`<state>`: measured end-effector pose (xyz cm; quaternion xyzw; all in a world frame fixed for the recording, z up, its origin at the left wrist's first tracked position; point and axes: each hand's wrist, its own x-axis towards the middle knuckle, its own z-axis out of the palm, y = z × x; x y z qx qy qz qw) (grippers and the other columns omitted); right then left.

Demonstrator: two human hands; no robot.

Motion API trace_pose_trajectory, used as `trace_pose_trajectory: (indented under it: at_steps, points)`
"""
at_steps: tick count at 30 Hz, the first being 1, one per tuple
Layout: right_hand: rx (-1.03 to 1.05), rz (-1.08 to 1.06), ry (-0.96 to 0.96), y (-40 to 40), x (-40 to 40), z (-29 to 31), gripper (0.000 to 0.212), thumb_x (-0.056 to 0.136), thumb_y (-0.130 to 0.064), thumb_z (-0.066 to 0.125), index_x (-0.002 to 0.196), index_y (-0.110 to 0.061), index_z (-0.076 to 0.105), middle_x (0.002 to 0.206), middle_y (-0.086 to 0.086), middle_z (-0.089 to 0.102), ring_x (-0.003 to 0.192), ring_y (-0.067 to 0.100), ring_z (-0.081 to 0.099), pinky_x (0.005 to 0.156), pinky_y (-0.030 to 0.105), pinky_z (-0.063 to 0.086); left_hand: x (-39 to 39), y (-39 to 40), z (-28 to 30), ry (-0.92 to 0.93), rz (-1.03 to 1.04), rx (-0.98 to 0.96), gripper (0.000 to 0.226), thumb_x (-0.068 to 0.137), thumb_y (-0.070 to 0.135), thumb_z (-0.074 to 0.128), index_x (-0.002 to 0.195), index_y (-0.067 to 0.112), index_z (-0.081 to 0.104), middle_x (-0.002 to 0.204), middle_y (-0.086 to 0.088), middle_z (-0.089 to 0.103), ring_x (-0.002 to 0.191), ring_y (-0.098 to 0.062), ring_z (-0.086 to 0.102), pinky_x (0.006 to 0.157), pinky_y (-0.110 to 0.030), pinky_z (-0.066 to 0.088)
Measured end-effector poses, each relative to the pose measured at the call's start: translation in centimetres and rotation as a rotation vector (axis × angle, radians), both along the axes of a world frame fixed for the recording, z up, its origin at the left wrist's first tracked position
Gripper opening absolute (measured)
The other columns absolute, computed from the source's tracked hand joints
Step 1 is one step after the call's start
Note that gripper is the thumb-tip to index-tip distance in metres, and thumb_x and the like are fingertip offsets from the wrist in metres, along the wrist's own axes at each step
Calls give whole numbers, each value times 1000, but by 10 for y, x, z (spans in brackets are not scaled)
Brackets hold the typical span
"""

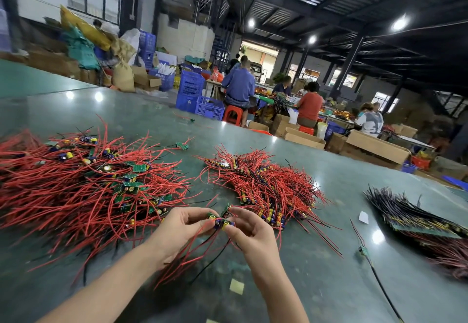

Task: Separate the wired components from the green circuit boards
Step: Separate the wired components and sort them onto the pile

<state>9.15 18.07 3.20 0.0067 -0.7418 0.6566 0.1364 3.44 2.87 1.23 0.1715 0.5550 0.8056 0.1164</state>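
Observation:
My left hand [181,231] and my right hand [249,231] meet just above the green table, both pinching a small strip of green circuit boards [222,217] with blue and yellow capacitors. Red and black wires hang from the strip down between my wrists. A loose heap of single boards with red wires [101,186] lies to the left. An ordered row of joined boards with red wires [263,191] lies just beyond my right hand.
A stack of dark-wired board panels [415,216] lies at the right. One lone board with a wire [363,250] and paper scraps [364,217] lie near it. The table's far edge [291,140] borders cardboard boxes, blue crates and seated workers.

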Motion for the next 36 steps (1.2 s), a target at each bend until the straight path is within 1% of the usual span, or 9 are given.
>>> trace_pose_trajectory:
  at_steps: [5, 10, 17, 21, 27, 30, 31, 34, 36]
  points:
    - [45, 7, 16, -3, -1, -1, 27, 81, 5, 65, 87, -20, 72, 70, -12, 70, 60, -5, 57, 58, 8, 40, -1, 0, 0, -3, 9, -10, 18, 81, -13, 58, 86, 0, 69, 76, -5, 73, 68, -6, 66, 65, -13, 53]
    - [62, 17, 1, -4, -1, -1, 30, 82, 7, 62, 85, -22, 72, 64, -16, 68, 56, -6, 55, 57, 6, 39, -1, -3, -1, -12, -23, 0, 17, 81, -13, 57, 86, -2, 69, 76, -6, 72, 67, -7, 66, 63, -13, 51]
    - [27, 50, -26, -3, 1, 5, 30, 83, 4, 63, 87, -24, 72, 74, -14, 72, 63, -7, 59, 60, 7, 41, -3, -7, 2, -136, -104, 69, 19, 68, 5, 65, 85, 0, 69, 79, -11, 72, 66, -14, 68, 63, -19, 56]
    - [-18, 17, -42, -5, 1, 2, 26, 84, 1, 64, 93, -22, 70, 89, -7, 73, 78, -3, 64, 67, 11, 46, 0, -6, 5, -265, -156, 126, 18, 68, 7, 63, 83, 1, 68, 75, -13, 71, 60, -16, 69, 56, -21, 56]
    - [-382, 203, -142, -2, -1, 2, 24, 86, 6, 56, 100, -8, 69, 95, 8, 70, 83, 16, 66, 81, 26, 55, 2, -14, 7, -309, -346, 180, 19, 78, 12, 57, 78, 7, 75, 78, -11, 71, 66, -19, 68, 62, -27, 57]
    - [-485, 133, -102, -3, -3, 4, 33, 83, 6, 58, 113, -6, 62, 85, 6, 67, 71, 13, 63, 71, 22, 54, -6, -13, 6, -368, -242, 250, 16, 74, 8, 59, 79, 4, 74, 79, -12, 71, 67, -20, 68, 64, -29, 57]
    - [-491, 75, -83, -3, -3, 5, 38, 82, 6, 60, 116, -11, 59, 85, 3, 69, 70, 13, 63, 68, 22, 54, -8, -12, 5, -316, -173, 150, 17, 77, 6, 59, 81, 6, 75, 83, -11, 72, 71, -20, 68, 69, -29, 57]
    - [-336, -137, -61, -2, -3, 4, 49, 79, -3, 70, 114, -31, 52, 103, 0, 66, 81, 11, 65, 63, 24, 51, -9, -7, -1, 118, 79, -567, 29, 86, -4, 55, 102, 13, 73, 107, 4, 67, 102, -12, 60, 99, -24, 39]
    - [-242, -169, -52, -1, -2, 3, 51, 78, -5, 72, 116, -31, 51, 98, 0, 65, 70, 4, 63, 56, 16, 48, -6, -4, -1, 270, 301, -700, 32, 87, -5, 51, 108, 9, 70, 110, 9, 62, 105, -6, 54, 97, -15, 34]
